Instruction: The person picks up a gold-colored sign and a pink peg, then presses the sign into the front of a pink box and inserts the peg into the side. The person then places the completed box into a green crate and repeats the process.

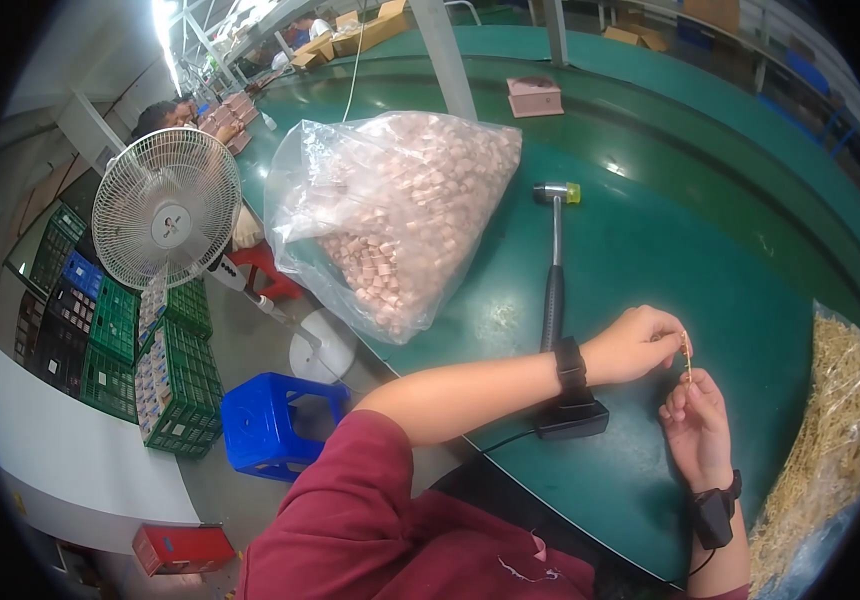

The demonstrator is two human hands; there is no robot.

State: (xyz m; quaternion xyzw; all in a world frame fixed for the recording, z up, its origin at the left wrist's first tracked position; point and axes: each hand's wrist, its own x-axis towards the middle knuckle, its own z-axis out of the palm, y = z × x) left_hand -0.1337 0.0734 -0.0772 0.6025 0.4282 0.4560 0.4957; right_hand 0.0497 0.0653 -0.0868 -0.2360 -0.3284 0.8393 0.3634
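My left hand (pixel 640 345) pinches the upper end of a thin, gold-coloured strip (pixel 688 358) between thumb and fingers. Just below it, the fingertips of my right hand (pixel 698 420) close on the strip's lower end. The strip stands roughly upright above the green table (pixel 630 240); its exact kind is too small to make out. By my left wrist lies a mallet (pixel 554 270) with a black grip, its yellow-and-dark head pointing away from me. A clear bag (pixel 830 430) of many thin, straw-gold pieces rests right of my right hand.
A large clear plastic bag (pixel 400 220) full of small pale pink blocks sits at the table's left edge. Farther back is a pink box (pixel 534 97). Left of the table stand a fan (pixel 165 210), a blue stool (pixel 275 425) and stacked green crates (pixel 180 400). Another person works at far left.
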